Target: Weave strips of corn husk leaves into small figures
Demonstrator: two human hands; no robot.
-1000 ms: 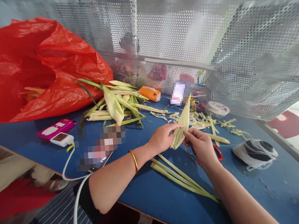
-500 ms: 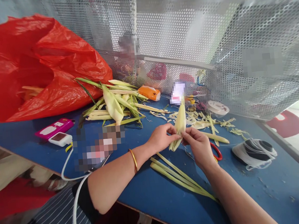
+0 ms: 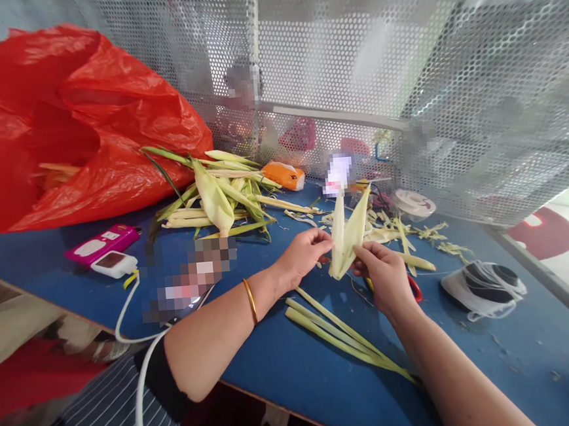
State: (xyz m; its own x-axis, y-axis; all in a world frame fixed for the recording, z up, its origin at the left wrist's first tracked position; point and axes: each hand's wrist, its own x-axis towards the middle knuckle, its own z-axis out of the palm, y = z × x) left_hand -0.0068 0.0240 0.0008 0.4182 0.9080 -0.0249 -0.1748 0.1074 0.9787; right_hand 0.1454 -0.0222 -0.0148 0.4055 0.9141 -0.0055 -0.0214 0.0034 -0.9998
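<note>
Over the blue table (image 3: 297, 369) both my hands hold a pale yellow-green folded leaf piece (image 3: 348, 231) that splits into two pointed tips. My left hand (image 3: 305, 254), a gold bangle on its wrist, pinches the left side of its base. My right hand (image 3: 385, 274) pinches the right side of the base with thumb and fingers closed. Long leaf strips (image 3: 344, 339) lie on the table under my wrists.
A red plastic bag (image 3: 71, 125) fills the back left, with a heap of green leaves (image 3: 219, 195) beside it. Scissors with red handles (image 3: 413, 288) lie under my right hand. Leaf scraps (image 3: 414, 239), a thread spool (image 3: 484, 279), a pink device (image 3: 104, 240) and perforated metal screens (image 3: 403, 98) surround the spot.
The leaf piece went from one rolled point to two spread tips. My hands stayed in almost the same place, pinching its base.
</note>
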